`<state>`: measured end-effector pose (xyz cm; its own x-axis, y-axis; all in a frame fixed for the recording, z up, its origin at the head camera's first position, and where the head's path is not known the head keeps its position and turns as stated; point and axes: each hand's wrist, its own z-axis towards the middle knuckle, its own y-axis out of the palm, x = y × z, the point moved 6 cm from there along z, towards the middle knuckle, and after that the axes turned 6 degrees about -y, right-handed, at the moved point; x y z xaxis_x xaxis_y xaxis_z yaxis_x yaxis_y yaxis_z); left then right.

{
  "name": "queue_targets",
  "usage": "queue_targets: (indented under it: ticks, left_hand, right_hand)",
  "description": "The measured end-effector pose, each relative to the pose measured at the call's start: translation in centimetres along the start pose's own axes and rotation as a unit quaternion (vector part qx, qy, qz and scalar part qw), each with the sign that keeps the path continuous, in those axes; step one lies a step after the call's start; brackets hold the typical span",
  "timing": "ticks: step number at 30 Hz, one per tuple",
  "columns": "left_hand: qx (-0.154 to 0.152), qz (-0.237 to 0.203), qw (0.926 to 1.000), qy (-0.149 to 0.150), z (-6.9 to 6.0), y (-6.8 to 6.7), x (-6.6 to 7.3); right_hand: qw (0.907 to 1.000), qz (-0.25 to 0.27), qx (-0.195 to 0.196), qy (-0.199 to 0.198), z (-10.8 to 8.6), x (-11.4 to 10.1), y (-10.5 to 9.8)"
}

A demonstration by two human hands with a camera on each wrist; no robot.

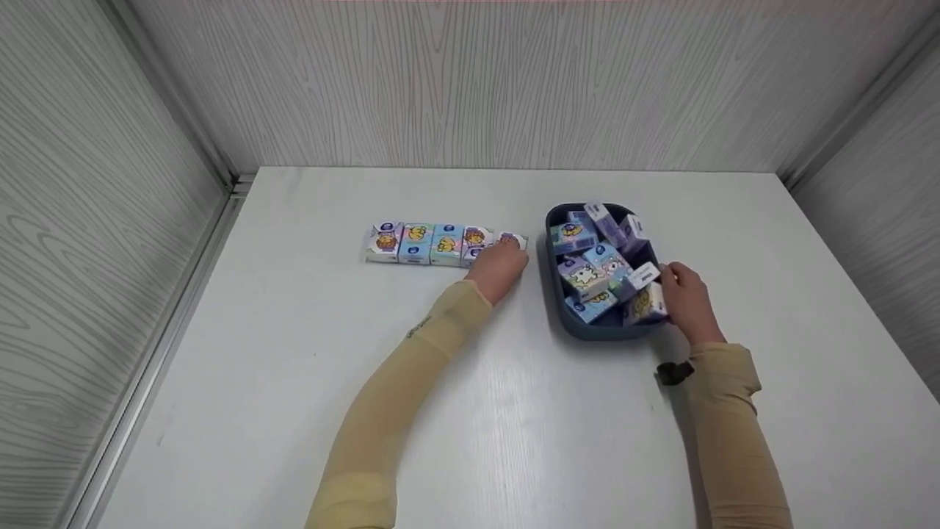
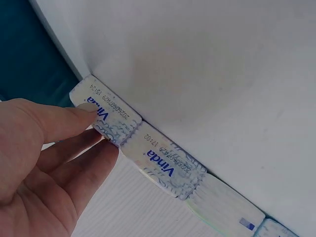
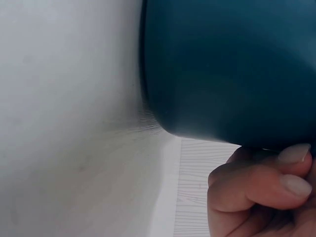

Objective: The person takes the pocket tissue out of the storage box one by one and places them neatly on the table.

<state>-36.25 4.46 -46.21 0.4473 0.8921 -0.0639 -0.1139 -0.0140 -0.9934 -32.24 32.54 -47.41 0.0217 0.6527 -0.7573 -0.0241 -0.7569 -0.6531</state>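
My left hand pinches the rightmost tissue pack of a short row, thumb on one face and fingers against its lower edge. That pack meets the neighbouring tissue pack, printed "Vinda", at its end. From above, the row of cartoon-printed tissue packs lies side by side on the table. To its right stands a dark blue basket heaped with loose tissue packs. My right hand holds the basket's right side, its fingers curled against the outer wall; the thumb's grip is hidden.
The white table carries the row and the basket. Wood-grained panels rise behind it and at both sides. A dark band shows at the right wrist, beside the beige sleeve.
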Motion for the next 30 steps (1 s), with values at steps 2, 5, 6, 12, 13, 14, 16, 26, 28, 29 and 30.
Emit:
queue_targets:
  ticks: [2, 5, 6, 12, 13, 14, 16, 26, 28, 29, 30]
  left_hand:
    - [0.006, -0.001, 1.0000, -0.008, 0.0, 0.0, -0.2]
    - [0.010, -0.002, 0.9998, -0.016, 0.0, 0.0, -0.4]
    - [0.007, -0.005, 0.9998, -0.017, 0.0, 0.0, -0.4]
    - [0.000, -0.022, 0.9996, -0.019, 0.3, 0.1, -0.4]
    - [0.000, -0.028, 0.9994, -0.019, 0.3, 0.1, -0.5]
    - [-0.003, -0.036, 0.9991, -0.021, 0.3, 0.1, -0.5]
    - [-0.002, -0.050, 0.9985, -0.023, 0.4, 0.0, -0.5]
    - [0.022, -0.083, 0.9956, -0.039, 0.4, -1.8, 0.5]
    - [0.047, -0.088, 0.9946, -0.028, 0.4, -2.7, 1.3]
    - [0.062, -0.092, 0.9936, -0.019, 0.4, -3.2, 1.8]
    - [0.076, -0.095, 0.9925, -0.009, 0.4, -3.7, 2.4]
  right_hand:
    - [1.0000, -0.003, 0.001, -0.003, 0.0, 0.0, 0.1]
    - [1.0000, -0.006, 0.001, -0.002, 0.0, 0.1, 0.2]
    - [1.0000, -0.006, 0.001, 0.000, 0.0, 0.2, 0.2]
    - [1.0000, 0.000, -0.003, 0.009, 0.2, 0.5, 0.1]
    - [0.9999, 0.002, -0.004, 0.009, 0.2, 0.5, 0.1]
    - [0.9999, 0.002, -0.004, 0.009, 0.2, 0.5, 0.1]
    - [0.9999, 0.001, -0.005, 0.010, 0.1, 0.5, 0.1]
    - [0.9999, 0.000, -0.007, 0.015, 0.1, 0.3, 0.1]
    - [0.9998, 0.001, -0.009, 0.017, 0.1, 0.3, 0.1]
    - [0.9999, 0.002, -0.008, 0.015, 0.1, 0.2, 0.0]
    - [0.9999, 0.001, -0.006, 0.012, 0.1, 0.2, 0.0]
